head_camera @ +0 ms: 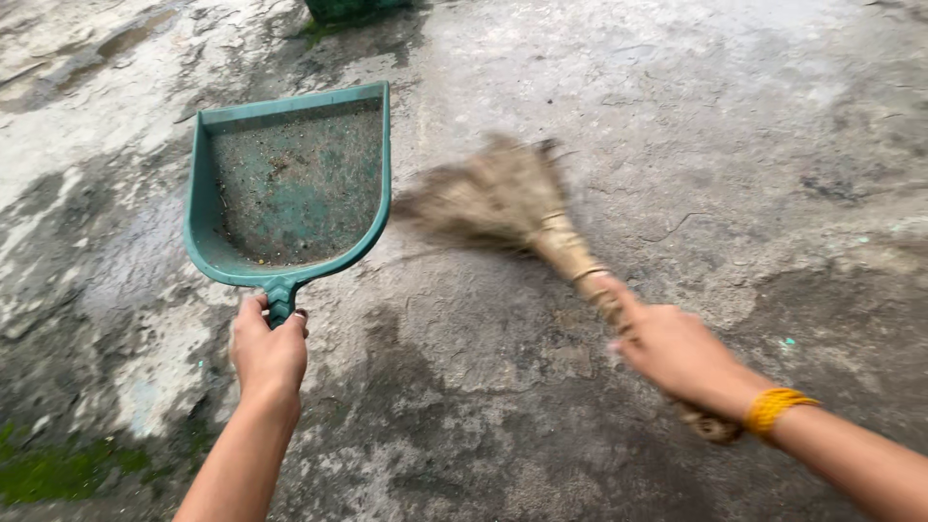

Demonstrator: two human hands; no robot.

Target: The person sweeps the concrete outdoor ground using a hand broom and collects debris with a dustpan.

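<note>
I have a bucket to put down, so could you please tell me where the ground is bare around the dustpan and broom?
The concrete right of and beyond the broom is bare, as is the ground left of the dustpan. It is crowded between dustpan and broom head, and near the left hand and right hand.

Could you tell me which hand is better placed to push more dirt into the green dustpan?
Probably the right hand: it grips the straw broom beside the dustpan, which the left hand holds by its handle.
</note>
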